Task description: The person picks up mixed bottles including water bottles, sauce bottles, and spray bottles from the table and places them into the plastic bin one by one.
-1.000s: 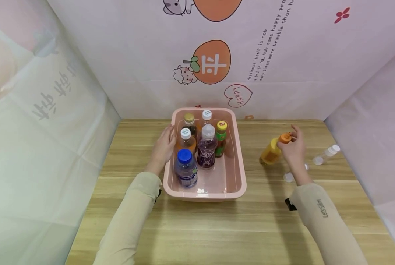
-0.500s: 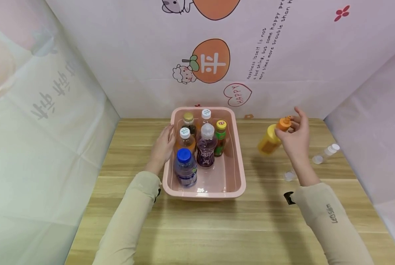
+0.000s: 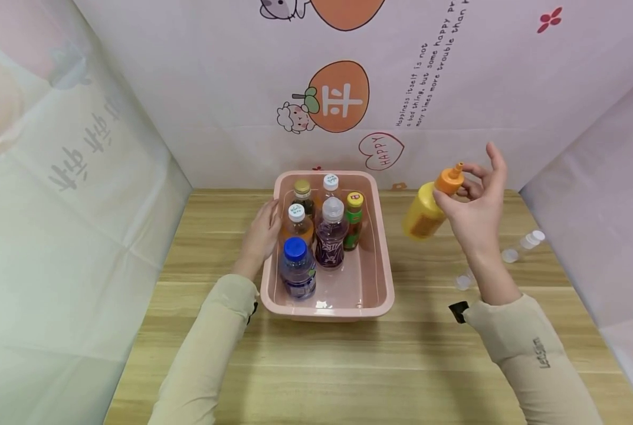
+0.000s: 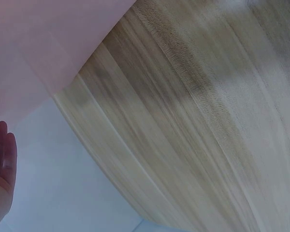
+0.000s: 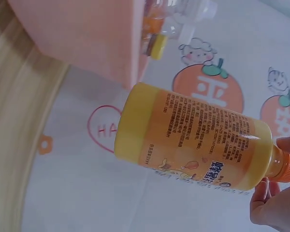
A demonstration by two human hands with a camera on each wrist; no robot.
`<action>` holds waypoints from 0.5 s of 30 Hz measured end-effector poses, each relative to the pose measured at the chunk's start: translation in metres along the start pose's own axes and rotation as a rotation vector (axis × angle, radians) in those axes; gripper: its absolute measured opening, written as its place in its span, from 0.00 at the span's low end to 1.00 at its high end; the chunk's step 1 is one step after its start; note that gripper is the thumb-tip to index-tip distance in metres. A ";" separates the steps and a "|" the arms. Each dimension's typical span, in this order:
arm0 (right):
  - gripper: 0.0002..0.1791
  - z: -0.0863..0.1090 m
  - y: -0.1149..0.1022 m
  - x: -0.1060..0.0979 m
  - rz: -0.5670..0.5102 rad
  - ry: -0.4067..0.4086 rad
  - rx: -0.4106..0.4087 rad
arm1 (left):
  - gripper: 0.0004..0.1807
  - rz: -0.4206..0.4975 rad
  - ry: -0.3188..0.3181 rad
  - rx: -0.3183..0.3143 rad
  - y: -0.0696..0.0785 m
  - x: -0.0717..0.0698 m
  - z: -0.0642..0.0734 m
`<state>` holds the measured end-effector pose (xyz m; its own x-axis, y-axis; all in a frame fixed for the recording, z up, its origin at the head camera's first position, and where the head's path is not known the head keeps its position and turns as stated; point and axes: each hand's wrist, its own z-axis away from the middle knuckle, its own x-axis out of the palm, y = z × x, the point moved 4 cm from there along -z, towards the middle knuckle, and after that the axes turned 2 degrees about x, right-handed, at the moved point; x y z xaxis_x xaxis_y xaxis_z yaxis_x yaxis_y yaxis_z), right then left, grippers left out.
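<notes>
My right hand (image 3: 478, 215) pinches a yellow squeeze bottle (image 3: 423, 212) by its orange nozzle cap, holding it tilted and raised to the right of a pink plastic tub (image 3: 387, 283). The right wrist view shows the bottle's printed label (image 5: 198, 140) up close. Against the tub's left side rests my left hand (image 3: 261, 236), its fingers at the rim and looking mostly straight in the left wrist view. Inside the tub several bottles stand upright: a blue-capped one (image 3: 298, 271), a purple one (image 3: 331, 239), white-capped orange ones, a gold-capped one and a yellow-capped one (image 3: 353, 221).
Two small clear bottles lie or stand on the wooden table (image 3: 348, 372) to the right: a white-capped one (image 3: 523, 247) and one (image 3: 463, 280) partly hidden behind the right wrist. A printed cloth wall (image 3: 231, 118) rises behind, with cloth sides left and right.
The right hand has lifted the yellow squeeze bottle off the table and moved it up and slightly left, tilting it. The left hand and the tub stay put.
</notes>
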<state>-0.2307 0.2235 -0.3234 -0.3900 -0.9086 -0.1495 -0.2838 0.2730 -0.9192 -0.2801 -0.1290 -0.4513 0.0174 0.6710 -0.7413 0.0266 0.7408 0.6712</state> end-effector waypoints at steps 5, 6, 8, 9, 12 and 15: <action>0.51 0.007 -0.020 0.008 -0.045 -0.040 -0.020 | 0.28 0.001 0.008 0.007 0.001 -0.001 0.000; 0.51 0.008 -0.023 0.010 -0.050 -0.051 -0.022 | 0.28 0.001 0.009 0.007 0.001 -0.001 0.000; 0.51 0.011 -0.028 0.014 -0.054 -0.074 -0.028 | 0.28 0.000 0.008 0.006 0.001 -0.001 0.000; 0.51 0.012 -0.030 0.016 -0.055 -0.085 -0.029 | 0.28 0.000 0.008 0.005 0.001 -0.001 0.000; 0.50 0.015 -0.036 0.023 -0.041 -0.126 -0.043 | 0.27 -0.001 0.007 0.004 0.001 -0.001 0.000; 0.49 0.018 -0.039 0.030 -0.038 -0.166 -0.057 | 0.27 -0.001 0.006 0.005 0.001 -0.001 0.000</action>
<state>-0.2153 0.1798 -0.2985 -0.2291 -0.9570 -0.1778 -0.3465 0.2508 -0.9039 -0.2802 -0.1284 -0.4499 0.0117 0.6705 -0.7418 0.0318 0.7412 0.6705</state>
